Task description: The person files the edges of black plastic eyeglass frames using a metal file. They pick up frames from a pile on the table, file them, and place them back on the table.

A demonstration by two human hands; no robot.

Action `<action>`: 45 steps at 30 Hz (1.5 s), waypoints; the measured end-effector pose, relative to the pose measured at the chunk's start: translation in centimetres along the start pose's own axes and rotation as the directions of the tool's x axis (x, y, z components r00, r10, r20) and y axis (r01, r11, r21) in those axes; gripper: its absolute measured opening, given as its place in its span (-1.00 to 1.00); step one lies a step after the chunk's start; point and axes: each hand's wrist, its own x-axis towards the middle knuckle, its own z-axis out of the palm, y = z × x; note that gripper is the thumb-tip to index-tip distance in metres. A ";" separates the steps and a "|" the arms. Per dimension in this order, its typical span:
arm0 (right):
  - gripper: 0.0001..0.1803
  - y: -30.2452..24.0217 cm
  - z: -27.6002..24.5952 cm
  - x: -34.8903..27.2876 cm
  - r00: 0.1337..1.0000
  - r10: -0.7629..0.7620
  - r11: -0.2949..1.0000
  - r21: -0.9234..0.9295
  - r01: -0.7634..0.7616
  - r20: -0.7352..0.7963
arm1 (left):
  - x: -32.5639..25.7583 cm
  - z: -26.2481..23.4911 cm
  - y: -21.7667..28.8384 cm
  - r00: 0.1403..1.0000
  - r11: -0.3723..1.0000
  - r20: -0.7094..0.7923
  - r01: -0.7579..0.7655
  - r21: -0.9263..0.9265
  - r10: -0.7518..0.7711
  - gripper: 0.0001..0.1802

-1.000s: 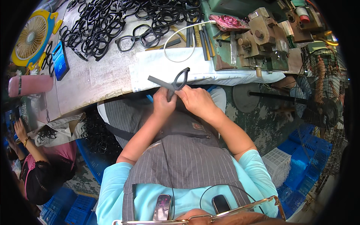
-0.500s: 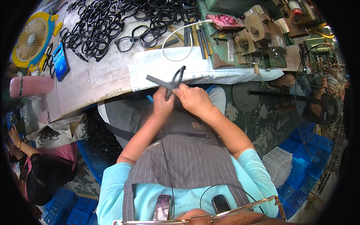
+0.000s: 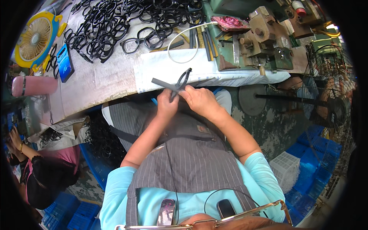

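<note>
At the table's near edge my left hand (image 3: 167, 104) is closed round the lower part of a black eyeglass frame (image 3: 188, 71); one rim stands up above my fingers. My right hand (image 3: 200, 100) pinches the near end of a flat grey sanding stick (image 3: 161, 83), which slants up to the left across the frame. Both hands nearly touch, above my striped grey apron (image 3: 188, 165). My fingers hide where stick and frame meet.
Black eyeglass frames (image 3: 103, 34) lie heaped on the table (image 3: 99, 80). A white cloth (image 3: 165, 63) covers its near edge, with a cable, flat sticks and a green machine (image 3: 230, 57) behind. Left are a pink bottle (image 3: 36, 86), blue phone (image 3: 65, 63), small fan (image 3: 36, 40) and another person (image 3: 50, 172).
The whole view has shifted slightly. Both hands keep almost the same place and grip, with the sanding stick still across the eyeglass frame.
</note>
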 end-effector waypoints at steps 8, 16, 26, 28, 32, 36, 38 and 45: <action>-0.60 -0.1 -1.0 -1.9 0.993 0.057 0.997 0.054 -0.063 0.104 | 0.0 -0.2 0.3 0.993 0.994 0.045 0.104 0.029 -0.105 -0.89; -0.64 -1.0 -0.3 -0.8 0.999 0.024 0.996 -0.084 -0.027 -0.042 | -0.1 -0.2 0.7 0.998 0.997 0.028 0.060 0.048 -0.061 -0.84; -0.71 -0.5 -5.4 -1.3 0.945 -0.236 0.964 0.066 0.256 -0.226 | -0.7 -1.4 4.2 0.989 0.996 0.120 0.078 0.042 -0.083 -0.75; -0.72 0.1 -5.1 -1.8 0.946 -0.131 0.967 0.174 0.188 -0.296 | -0.8 -2.4 5.1 0.989 0.990 0.041 0.142 0.006 -0.142 -0.71; -0.63 0.0 -3.2 -3.1 0.869 0.494 0.265 0.949 -0.168 0.016 | -0.1 -3.4 5.8 0.984 0.939 0.045 0.176 -0.297 -0.170 -0.46; -0.54 -0.9 -1.6 -3.9 0.843 0.500 -0.245 0.966 -0.085 0.201 | -0.1 -1.6 5.9 0.941 0.744 0.287 0.320 -0.586 -0.178 -0.26; -0.54 -1.4 -1.2 -4.1 0.811 0.534 -0.363 0.931 -0.035 0.239 | -0.3 -0.5 5.9 0.921 0.618 0.345 0.378 -0.689 -0.179 -0.22; -0.59 -3.3 1.4 -4.5 0.890 0.333 -0.275 0.934 -0.226 0.313 | -1.1 0.8 6.1 0.873 0.614 0.465 0.449 -0.649 -0.147 -0.44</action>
